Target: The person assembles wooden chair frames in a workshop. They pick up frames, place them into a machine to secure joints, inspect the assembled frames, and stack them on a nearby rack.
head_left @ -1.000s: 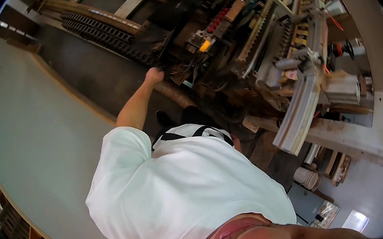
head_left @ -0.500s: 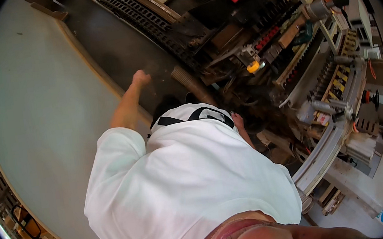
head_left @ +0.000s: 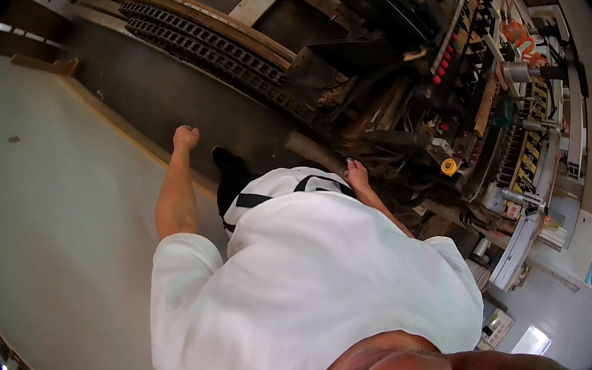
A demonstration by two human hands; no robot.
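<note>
My left hand [head_left: 186,137] is closed in a loose fist above the edge of a large pale board [head_left: 52,185], apart from it. Nothing shows sticking out of that fist. On the other side, my right hand [head_left: 356,175] hangs by my hip, close to a ribbed hose [head_left: 312,150] and the machine. Its fingers are curled; a small dark or shiny spot shows at their tips, too small to name. My dark shoe [head_left: 220,153] is on the floor between board and machine.
A narrow dark floor strip [head_left: 127,72] runs between the board and a long chain track [head_left: 213,54]. The machine on the right has a yellow round knob [head_left: 449,167], red caps, a metal cylinder [head_left: 516,72] and an orange coiled hose [head_left: 516,34].
My view has turned and shifted along the machine. A dark shoe has come into view ahead. My left hand has swung a little leftward, and more of my right hand shows.
</note>
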